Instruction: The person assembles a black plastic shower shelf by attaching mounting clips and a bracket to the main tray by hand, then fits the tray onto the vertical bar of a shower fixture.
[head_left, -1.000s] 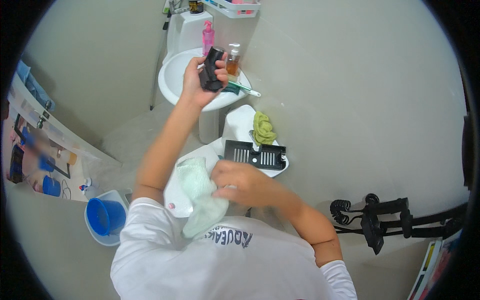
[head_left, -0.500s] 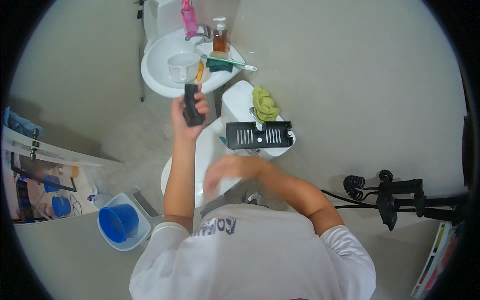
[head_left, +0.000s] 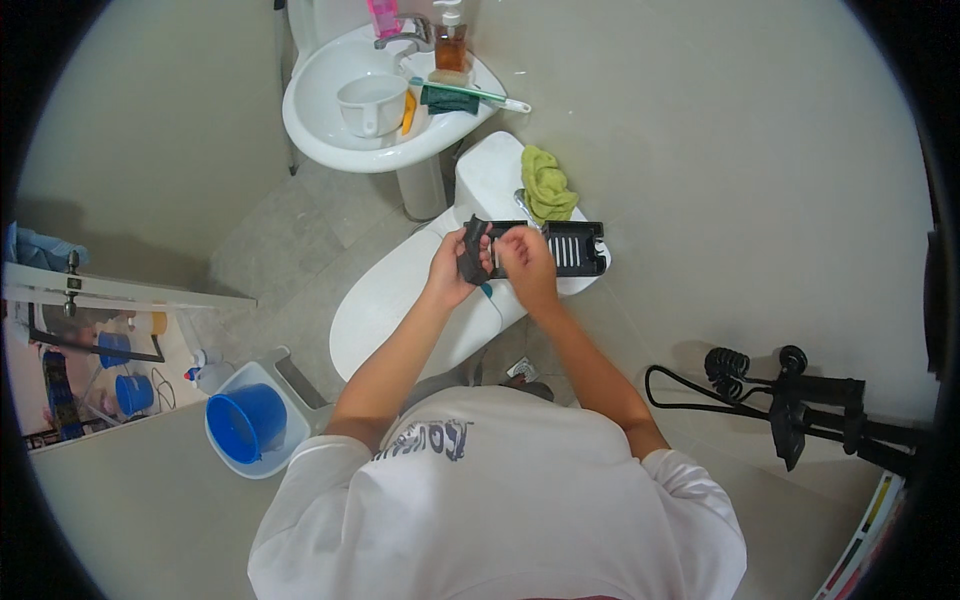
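Observation:
My left hand [head_left: 452,266] is closed around a small black block-like piece [head_left: 474,250], held upright over the toilet. Its exact kind I cannot make out. Just to the right, my right hand [head_left: 527,262] is closed with curled fingers, close to the black piece; anything inside those fingers is hidden. Behind both hands a black slotted tray [head_left: 575,250] rests on the white toilet tank [head_left: 488,165], partly covered by the right hand. A crumpled yellow-green cloth [head_left: 547,184] lies on the tank beyond the tray.
The white sink [head_left: 310,120] at the far left holds a white dipper [head_left: 372,105]. A toothbrush [head_left: 470,93], a dark green scrub pad [head_left: 448,100] and an amber pump bottle [head_left: 450,48] sit on its rim. A blue bucket [head_left: 245,422] stands lower left. Black wall-mounted hardware [head_left: 800,395] juts in at right.
My left hand has moved right and nearer with the black piece, away from the sink. My right hand has swung up beside it, over the slotted tray. The view has shifted slightly.

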